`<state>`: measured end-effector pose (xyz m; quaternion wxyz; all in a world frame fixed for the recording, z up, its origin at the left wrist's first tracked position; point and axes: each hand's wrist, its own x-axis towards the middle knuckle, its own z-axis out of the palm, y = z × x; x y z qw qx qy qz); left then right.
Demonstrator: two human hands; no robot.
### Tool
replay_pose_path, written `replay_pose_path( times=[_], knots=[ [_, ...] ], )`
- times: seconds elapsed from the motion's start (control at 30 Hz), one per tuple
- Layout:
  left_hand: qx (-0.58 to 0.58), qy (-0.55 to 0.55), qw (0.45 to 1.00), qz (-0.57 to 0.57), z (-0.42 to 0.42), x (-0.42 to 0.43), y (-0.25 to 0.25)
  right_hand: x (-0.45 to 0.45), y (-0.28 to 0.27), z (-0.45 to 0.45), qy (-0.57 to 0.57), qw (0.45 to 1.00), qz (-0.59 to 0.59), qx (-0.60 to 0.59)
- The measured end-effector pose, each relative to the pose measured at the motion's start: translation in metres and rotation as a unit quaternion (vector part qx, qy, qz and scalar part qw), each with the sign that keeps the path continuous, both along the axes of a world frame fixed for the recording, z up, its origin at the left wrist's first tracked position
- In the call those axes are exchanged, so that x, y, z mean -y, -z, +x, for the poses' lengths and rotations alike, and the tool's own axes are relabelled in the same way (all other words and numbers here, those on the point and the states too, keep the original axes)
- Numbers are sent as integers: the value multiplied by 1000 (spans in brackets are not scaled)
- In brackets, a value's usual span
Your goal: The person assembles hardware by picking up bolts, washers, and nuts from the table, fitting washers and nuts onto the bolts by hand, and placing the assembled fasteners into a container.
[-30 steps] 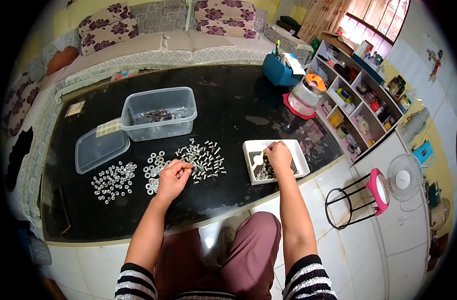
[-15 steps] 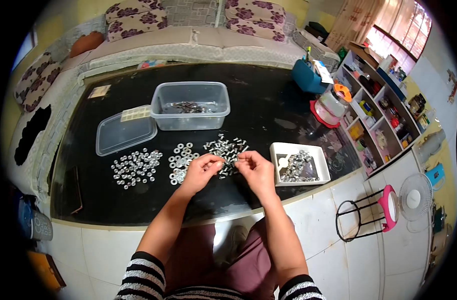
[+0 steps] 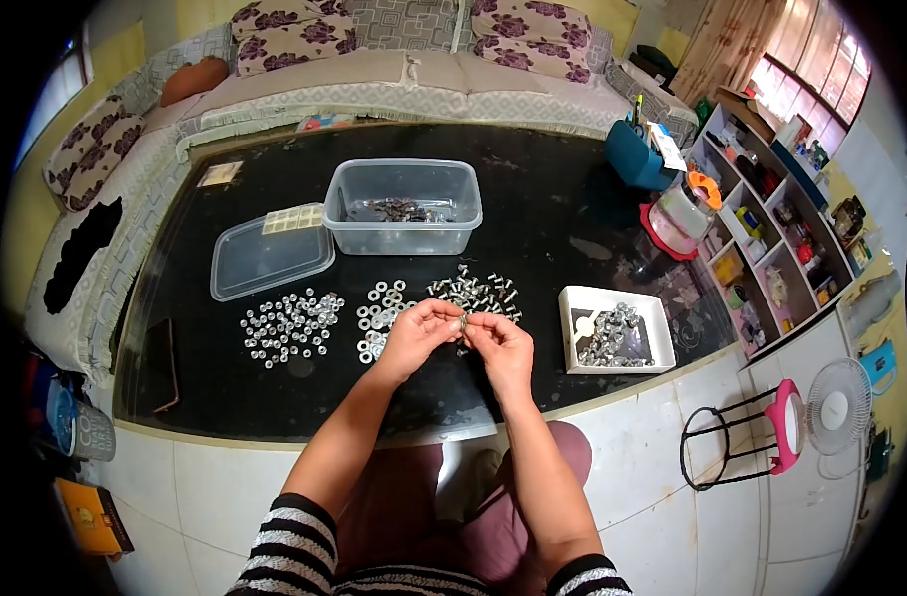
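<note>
My left hand [image 3: 419, 336] and my right hand [image 3: 499, 348] meet fingertip to fingertip over the dark table, pinching a small metal piece too small to make out fully. Just behind them lies a pile of bolts [image 3: 488, 291]. Left of my left hand is a group of flat washers [image 3: 378, 310], and farther left a spread of nuts [image 3: 289, 326]. To the right of my right hand, a white tray [image 3: 569, 328] holds several shiny metal parts [image 3: 615, 336] and a small white spoon-like piece.
A clear plastic tub [image 3: 404, 238] with dark metal bits stands behind the piles, its lid [image 3: 265, 266] to the left. A phone-like dark object [image 3: 163, 366] lies at the table's left. Back right are a blue holder [image 3: 636, 157] and a jar [image 3: 680, 214].
My right hand has left the white tray and come over to my left hand; their fingertips now meet. The view has shifted, so the table's objects appear farther right.
</note>
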<state>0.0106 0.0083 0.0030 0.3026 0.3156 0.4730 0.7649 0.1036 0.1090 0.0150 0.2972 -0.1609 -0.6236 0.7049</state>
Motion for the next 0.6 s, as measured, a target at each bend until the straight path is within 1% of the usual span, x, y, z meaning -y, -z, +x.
replay_pose_path(
  times=[0.07,0.13,0.37,0.47,0.53,0.57,0.6],
  knots=[
    [4,-3,1000,1,-1,1,2,0,0,0,-2,1000,-6,1],
    [-7,2,1000,2,-4,2,5,1,-1,0,-7,999,24,24],
    [1,2,1000,0,-2,2,-1,-1,-1,-2,-14,999,17,26],
    [-23,5,1000,7,-3,1,3,1,-5,0,-19,999,25,32],
    [-37,13,999,-5,-4,-1,7,4,-9,0,-4,997,65,46],
    [-37,13,999,-6,-3,-1,7,4,-7,-1,-4,997,64,46],
    [-43,6,999,-13,-3,-1,7,5,-5,-2,22,993,110,42]
  ],
)
